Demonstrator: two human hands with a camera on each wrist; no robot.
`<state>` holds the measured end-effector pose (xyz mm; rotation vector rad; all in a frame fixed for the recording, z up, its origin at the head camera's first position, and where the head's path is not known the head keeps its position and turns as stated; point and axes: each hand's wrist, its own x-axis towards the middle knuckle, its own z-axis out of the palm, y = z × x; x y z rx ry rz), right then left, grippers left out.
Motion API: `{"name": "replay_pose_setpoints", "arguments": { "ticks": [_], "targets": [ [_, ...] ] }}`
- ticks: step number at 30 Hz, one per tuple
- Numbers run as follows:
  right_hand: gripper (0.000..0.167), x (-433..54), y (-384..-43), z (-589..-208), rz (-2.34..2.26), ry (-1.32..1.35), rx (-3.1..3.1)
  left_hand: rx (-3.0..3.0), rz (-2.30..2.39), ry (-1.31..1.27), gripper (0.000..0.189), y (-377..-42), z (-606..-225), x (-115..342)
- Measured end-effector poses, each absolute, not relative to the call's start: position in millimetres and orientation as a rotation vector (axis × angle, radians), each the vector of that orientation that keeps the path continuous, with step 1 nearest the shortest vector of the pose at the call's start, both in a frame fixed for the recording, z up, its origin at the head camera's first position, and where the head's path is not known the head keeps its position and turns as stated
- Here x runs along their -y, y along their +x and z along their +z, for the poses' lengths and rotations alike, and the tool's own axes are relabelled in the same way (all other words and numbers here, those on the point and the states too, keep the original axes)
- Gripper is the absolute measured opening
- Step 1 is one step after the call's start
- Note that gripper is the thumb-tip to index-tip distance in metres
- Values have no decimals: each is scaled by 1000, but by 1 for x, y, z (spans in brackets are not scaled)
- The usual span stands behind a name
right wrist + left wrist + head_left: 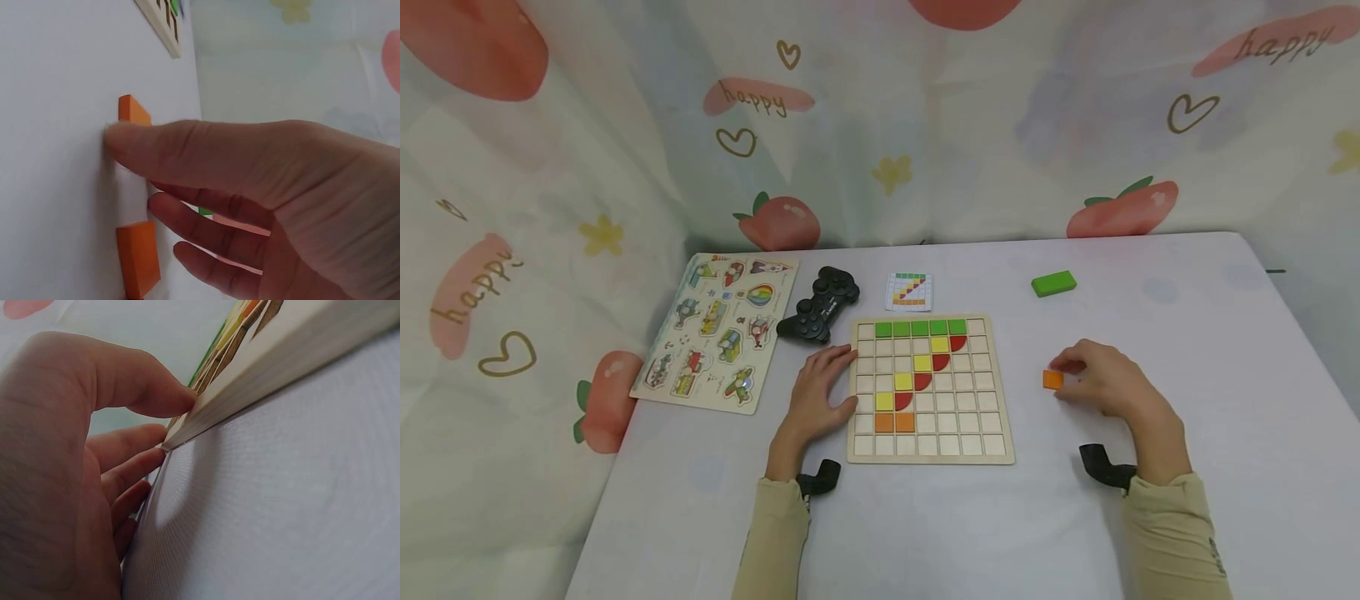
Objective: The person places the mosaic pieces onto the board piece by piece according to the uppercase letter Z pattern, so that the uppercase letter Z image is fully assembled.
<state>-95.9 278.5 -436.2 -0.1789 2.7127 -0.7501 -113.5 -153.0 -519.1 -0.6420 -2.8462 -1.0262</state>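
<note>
A square wooden grid board (930, 450) holds green, yellow and orange squares and red quarter-round pieces. My left hand (817, 390) rests along its left edge, fingers loosely extended; in the left wrist view the thumb (165, 394) touches the board's side (250, 381). To the right of the board, my right hand (1105, 379) pinches an orange square tile (1052, 380) between thumb and fingers, low over the table. Part of that tile (132, 107) shows past the thumb in the right wrist view. A second orange block (139, 259) stands nearer the wrist, hidden under the hand from above.
A small pattern card (909, 292) lies behind the board, with a black game controller (820, 304) to its left. Farther left is a picture puzzle board (700, 383). A green block (1054, 283) sits at the back right. Patterned cloth (970, 125) hangs behind the table.
</note>
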Motion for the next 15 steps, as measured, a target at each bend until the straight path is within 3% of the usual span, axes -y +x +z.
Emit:
{"name": "replay_pose_setpoints", "arguments": {
  "ticks": [8, 15],
  "targets": [
    [29, -272, -99, -442, -766, -228, -2765, 2852, -1025, -639, 68, -114, -518, 152],
    [25, -228, -98, -445, -847, -414, -2801, 2851, -1028, -633, 68, -114, -518, 152]
  ]
}}
